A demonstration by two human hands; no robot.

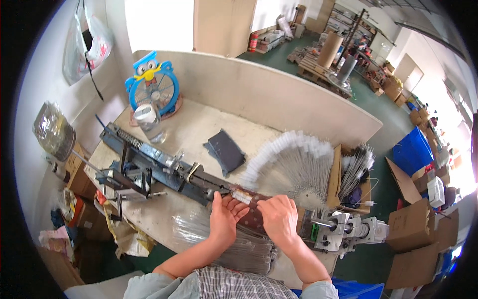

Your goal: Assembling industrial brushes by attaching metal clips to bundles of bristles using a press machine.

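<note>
A long dark metal bench machine runs diagonally across the worktable, and its near end meets my hands. My left hand is at that end, palm partly upward, thumb raised and fingers curled. Beside it, my right hand is closed in a pinch over a brown dotted cloth. What either hand grips is too small or hidden to make out. A short white ribbed piece lies between the hands. Thin wire stems with white, brush-like ends are fanned out beyond my right hand.
Bundled wires lie close to my body. A motor-like silver unit stands at right, by a carton of wires. Behind are a dark pad, a clear jar and a blue fan. A low partition bounds the table.
</note>
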